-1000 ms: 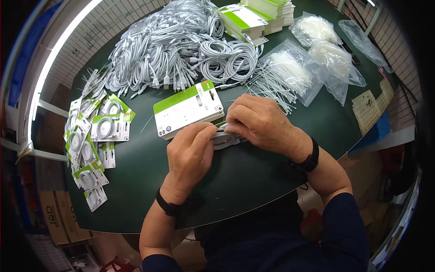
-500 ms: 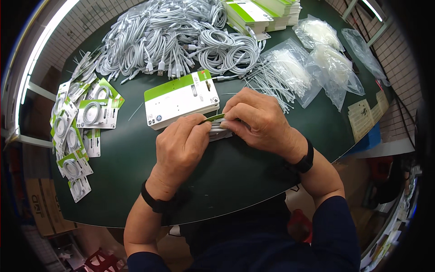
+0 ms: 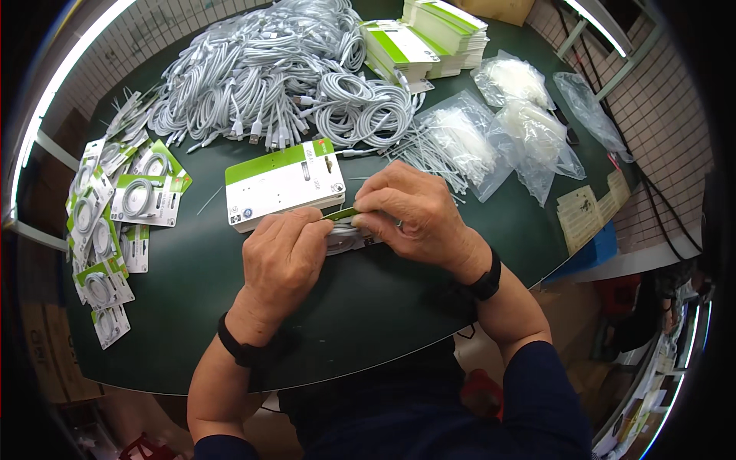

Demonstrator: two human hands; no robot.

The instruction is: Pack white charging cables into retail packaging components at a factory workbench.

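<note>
In front of me a green-edged backing card (image 3: 340,215) is held tilted, its upper edge toward me, with a coiled pale cable (image 3: 343,241) against its near face. My left hand (image 3: 284,254) is closed on the card's left side, thumb and fingers pinching it. At the card's right end my right hand (image 3: 418,213) pinches with thumb and forefinger. Whether a tie runs through the card there is hidden by the fingers. Just beyond my hands lies a stack of white and green backing cards (image 3: 280,184).
Finished-looking cards with coiled cables (image 3: 138,198) overlap along the left edge of the green table (image 3: 176,307). A large heap of cables (image 3: 253,77) fills the back. Loose white cable ties (image 3: 429,157), plastic bags of ties (image 3: 529,134) and more card stacks (image 3: 445,38) lie back right.
The whole view has shifted, so the table's contents sit farther left. The held card has tipped, and more of the coiled cable shows below it. Both hands keep their pinch.
</note>
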